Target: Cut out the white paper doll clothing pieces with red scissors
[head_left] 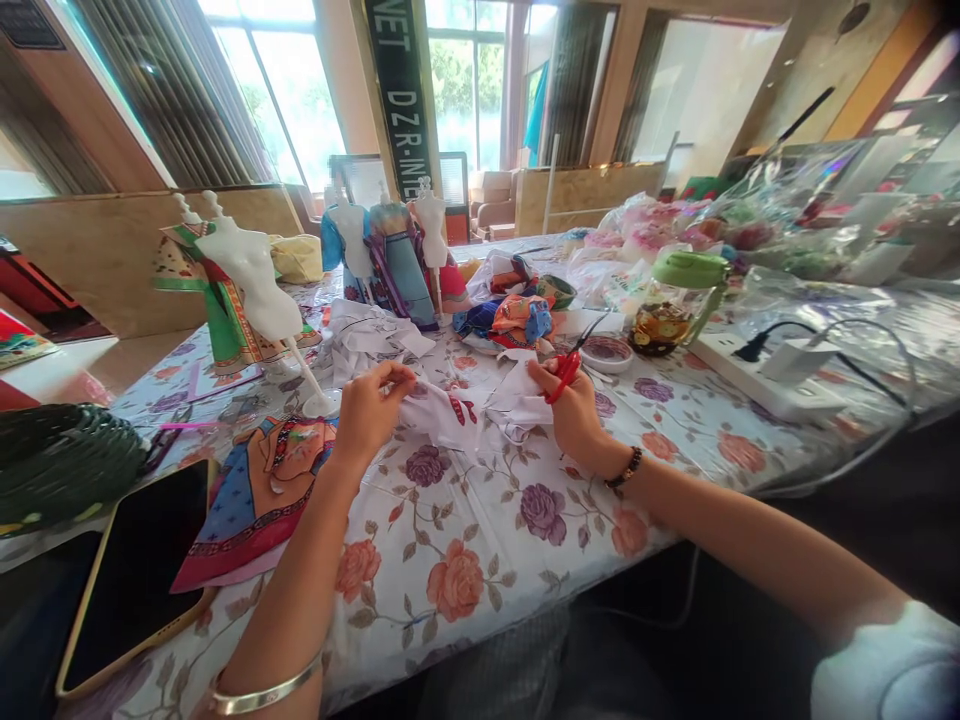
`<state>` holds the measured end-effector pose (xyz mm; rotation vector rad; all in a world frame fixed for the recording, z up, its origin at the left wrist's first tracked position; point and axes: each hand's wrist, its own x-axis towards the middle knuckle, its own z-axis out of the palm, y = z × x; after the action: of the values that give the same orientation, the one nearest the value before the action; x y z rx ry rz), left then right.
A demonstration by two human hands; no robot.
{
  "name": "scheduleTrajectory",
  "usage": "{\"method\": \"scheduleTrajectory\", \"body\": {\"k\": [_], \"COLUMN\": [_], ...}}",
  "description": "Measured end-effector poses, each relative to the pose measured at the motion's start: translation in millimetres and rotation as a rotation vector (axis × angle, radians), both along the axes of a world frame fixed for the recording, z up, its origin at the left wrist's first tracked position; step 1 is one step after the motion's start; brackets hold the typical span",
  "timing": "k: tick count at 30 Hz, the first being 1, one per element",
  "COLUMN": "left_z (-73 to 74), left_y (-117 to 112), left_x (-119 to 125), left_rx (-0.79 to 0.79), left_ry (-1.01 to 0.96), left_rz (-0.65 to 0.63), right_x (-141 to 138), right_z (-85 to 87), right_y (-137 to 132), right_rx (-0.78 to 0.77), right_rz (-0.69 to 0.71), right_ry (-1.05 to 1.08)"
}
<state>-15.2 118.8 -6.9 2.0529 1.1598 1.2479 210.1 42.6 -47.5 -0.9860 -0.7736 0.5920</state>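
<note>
My left hand [373, 410] pinches the edge of a piece of white cloth [444, 422] that bears a small dark red pattern. Red-handled scissors [568, 372] sit in my right hand [574, 410], blades pointing up and away from the cloth. The thumb and fingers of that hand also meet a white piece [517, 392]; whether it joins the other cloth I cannot tell. Beyond my left hand lies a heap of white scraps [375, 335]. A bundle of blue and orange printed fabric [517, 318] lies past the scissors.
White miniature dress forms [251, 270] stand at the back left, some dressed. A printed garment [255, 490] and a phone [139, 575] lie at left. On the right are a green-lidded jar [667, 305], a tape roll [606, 354] and a power strip [772, 375] with cables.
</note>
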Motion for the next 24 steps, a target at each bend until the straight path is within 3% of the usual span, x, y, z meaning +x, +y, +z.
{"method": "scheduleTrajectory", "body": {"k": [6, 15, 24], "left_z": [1.1, 8.0, 5.6], "left_y": [3.5, -3.3, -0.3], "left_x": [-3.9, -5.0, -8.1], "left_rx": [0.004, 0.026, -0.158], "left_ry": [-0.089, -0.141, -0.299], "left_rz": [-0.022, -0.025, -0.116], "right_x": [17.2, 32.3, 47.1], "right_z": [2.2, 23.3, 43.8], "right_y": [11.6, 9.4, 4.0], "right_rx": [0.024, 0.121, 0.153], "right_rz": [-0.042, -0.046, -0.066], "right_ry": [0.087, 0.117, 0.144]}}
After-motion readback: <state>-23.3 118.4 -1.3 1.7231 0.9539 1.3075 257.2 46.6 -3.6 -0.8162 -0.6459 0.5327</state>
